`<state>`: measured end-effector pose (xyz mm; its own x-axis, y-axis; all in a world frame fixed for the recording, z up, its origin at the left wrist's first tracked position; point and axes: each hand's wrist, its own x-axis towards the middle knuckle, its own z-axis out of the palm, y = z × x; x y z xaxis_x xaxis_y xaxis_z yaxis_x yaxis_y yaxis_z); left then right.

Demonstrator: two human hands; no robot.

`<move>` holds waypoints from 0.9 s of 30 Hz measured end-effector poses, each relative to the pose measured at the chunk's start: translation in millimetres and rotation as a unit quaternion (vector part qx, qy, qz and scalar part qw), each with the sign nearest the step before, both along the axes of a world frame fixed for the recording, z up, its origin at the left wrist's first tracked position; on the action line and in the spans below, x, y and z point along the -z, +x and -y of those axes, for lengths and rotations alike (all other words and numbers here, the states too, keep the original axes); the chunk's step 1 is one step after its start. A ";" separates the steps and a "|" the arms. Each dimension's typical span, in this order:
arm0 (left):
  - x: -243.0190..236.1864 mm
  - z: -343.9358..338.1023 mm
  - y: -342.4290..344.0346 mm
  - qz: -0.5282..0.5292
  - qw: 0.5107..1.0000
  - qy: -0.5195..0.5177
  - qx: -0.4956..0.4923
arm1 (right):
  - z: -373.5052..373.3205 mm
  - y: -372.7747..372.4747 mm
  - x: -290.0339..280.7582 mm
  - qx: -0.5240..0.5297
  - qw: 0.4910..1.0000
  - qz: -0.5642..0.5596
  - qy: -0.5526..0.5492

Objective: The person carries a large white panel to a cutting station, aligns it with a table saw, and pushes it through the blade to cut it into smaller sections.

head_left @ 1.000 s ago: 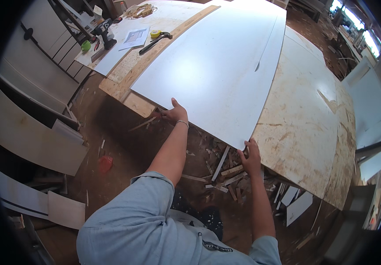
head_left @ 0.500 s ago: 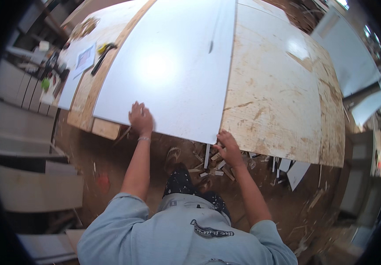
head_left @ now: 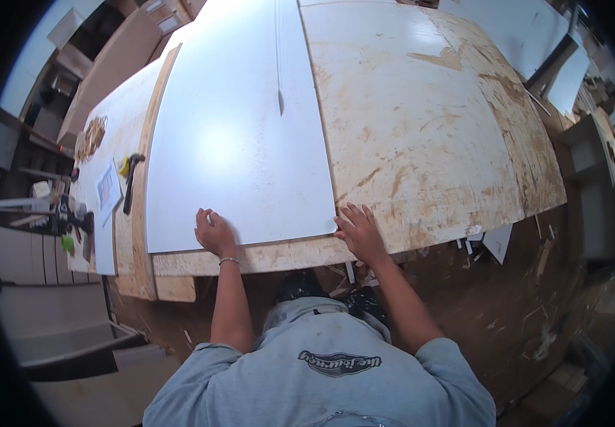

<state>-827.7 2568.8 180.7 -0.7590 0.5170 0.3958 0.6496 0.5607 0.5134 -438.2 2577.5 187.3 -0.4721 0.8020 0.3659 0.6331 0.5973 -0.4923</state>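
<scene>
This place is a woodworking workshop. The table [head_left: 428, 142] is worn and brown-stained. Toward its left edge there are a hammer [head_left: 131, 183], a yellow measuring tape [head_left: 123, 167], a drill [head_left: 83, 222] and a sheet of paper [head_left: 108, 189]. Below its near edge, cut pieces of board [head_left: 498, 243] lie on the floor [head_left: 464, 320], and beyond its far right corner stands a white board [head_left: 510, 32].

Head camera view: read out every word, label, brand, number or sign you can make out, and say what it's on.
Light grey-blue cloth shirt: a dark curved emblem with lettering, its wording not copied out here.
White rectangular paper sheet: print too small to read.
No other text is readable.
</scene>
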 end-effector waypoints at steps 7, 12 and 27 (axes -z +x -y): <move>2.2 -72.6 -16.1 0.023 1.000 -0.001 0.000 | -71.4 -19.2 10.0 0.010 1.000 -0.010 0.009; 3.4 -117.3 -25.6 0.005 1.000 -0.006 0.008 | -116.4 -23.7 6.3 0.013 0.999 -0.009 0.042; -2.6 -214.9 -43.4 0.048 0.999 -0.001 0.014 | -207.6 -48.6 15.6 0.061 0.995 0.032 0.067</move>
<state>-871.0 2783.7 183.4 -0.7783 0.5396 0.3211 0.6132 0.5430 0.5738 -486.7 2785.1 171.7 -0.3992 0.8007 0.4467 0.7324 0.5716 -0.3700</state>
